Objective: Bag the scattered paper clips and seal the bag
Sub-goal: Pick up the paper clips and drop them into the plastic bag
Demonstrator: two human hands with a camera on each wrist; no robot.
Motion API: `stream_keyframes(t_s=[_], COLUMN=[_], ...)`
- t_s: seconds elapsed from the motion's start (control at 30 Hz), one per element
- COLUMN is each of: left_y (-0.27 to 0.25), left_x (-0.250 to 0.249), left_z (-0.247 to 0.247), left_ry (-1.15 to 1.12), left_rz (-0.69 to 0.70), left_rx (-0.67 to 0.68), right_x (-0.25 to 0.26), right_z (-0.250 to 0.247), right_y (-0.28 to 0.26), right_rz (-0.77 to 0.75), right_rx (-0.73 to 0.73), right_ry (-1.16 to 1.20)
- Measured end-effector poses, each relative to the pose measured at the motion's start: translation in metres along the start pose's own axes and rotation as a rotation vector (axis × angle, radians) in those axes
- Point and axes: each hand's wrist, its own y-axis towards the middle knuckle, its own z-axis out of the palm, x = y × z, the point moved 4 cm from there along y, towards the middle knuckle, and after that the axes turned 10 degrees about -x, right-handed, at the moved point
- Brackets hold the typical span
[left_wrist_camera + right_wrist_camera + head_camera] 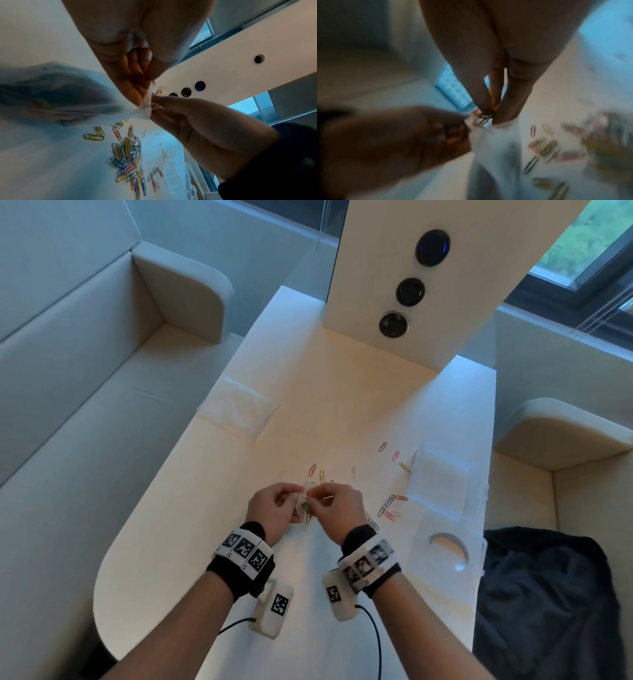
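A small clear plastic bag point(301, 503) hangs between both hands over the white table point(191, 542). My left hand point(295, 498) pinches the bag's mouth edge; in the left wrist view the bag point(56, 94) billows out to the left of the fingers point(135, 92). My right hand point(313, 497) pinches a few coloured paper clips point(157, 106) right at the bag's opening point(488, 125). Several loose paper clips point(388, 506) lie scattered on the table to the right and just beyond the hands, and a dense pile point(128, 159) shows below the hands in the left wrist view.
Flat clear bags point(442, 484) and a clear plastic package point(448, 546) lie by the table's right edge. A white packet point(239, 409) lies at the far left. An upright white panel point(370, 268) with round black sockets stands behind. Dark cloth point(548, 594) lies on the right seat.
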Motion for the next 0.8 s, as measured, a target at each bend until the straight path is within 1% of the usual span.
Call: stream_keyframes(t_s=[0.03,0.07,0.1,0.13,0.2,0.23,0.27,0.33,0.37,0.4,0.43,0.5,0.57,0.7,0.8], left_y=[0.000,0.000,0.001,0.001,0.002,0.002,0.003,0.005,0.006,0.007,0.008,0.008,0.008,0.011,0.013], left_x=[0.000,-0.001,-0.001,0.000,-0.001,-0.001,0.000,0.001,0.002,0.004,0.005,0.005,0.006,0.008,0.007], left_z=[0.000,-0.001,-0.001,-0.002,-0.003,-0.003,-0.003,-0.003,-0.003,-0.003,-0.002,-0.002,-0.002,-0.005,-0.008], left_ry=[-0.003,-0.007,-0.011,-0.012,-0.016,-0.018,-0.020,-0.017,-0.013,-0.009,-0.005,0.014,0.036,0.061,0.049], left_rz=[0.005,0.008,0.008,0.007,0.004,0.004,0.004,0.000,0.000,0.000,0.003,0.017,0.032,0.051,0.043], left_rx=[-0.003,-0.006,-0.006,-0.003,0.007,0.011,0.011,0.007,0.008,0.013,0.021,0.038,0.047,0.049,0.047], right_x=[0.008,0.014,0.019,0.022,0.024,0.025,0.025,0.015,0.004,-0.012,-0.029,-0.060,-0.081,-0.104,-0.114], right_z=[0.003,0.007,0.010,0.012,0.007,0.000,-0.008,-0.029,-0.037,-0.044,-0.049,-0.052,-0.050,-0.037,-0.025], right_y=[-0.002,-0.004,-0.006,-0.006,-0.003,0.002,0.010,0.036,0.054,0.073,0.090,0.119,0.137,0.155,0.151], right_rz=[-0.105,-0.183,-0.222,-0.225,-0.180,-0.170,-0.171,-0.145,-0.106,-0.043,0.043,0.194,0.253,0.283,0.250], right_rx=[-0.035,-0.036,-0.003,0.051,0.154,0.151,0.102,-0.079,-0.164,-0.217,-0.233,-0.220,-0.199,-0.134,-0.097], right_ry=[-0.131,-0.219,-0.293,-0.347,-0.367,-0.332,-0.288,-0.213,-0.219,-0.260,-0.315,-0.412,-0.502,-0.670,-0.724])
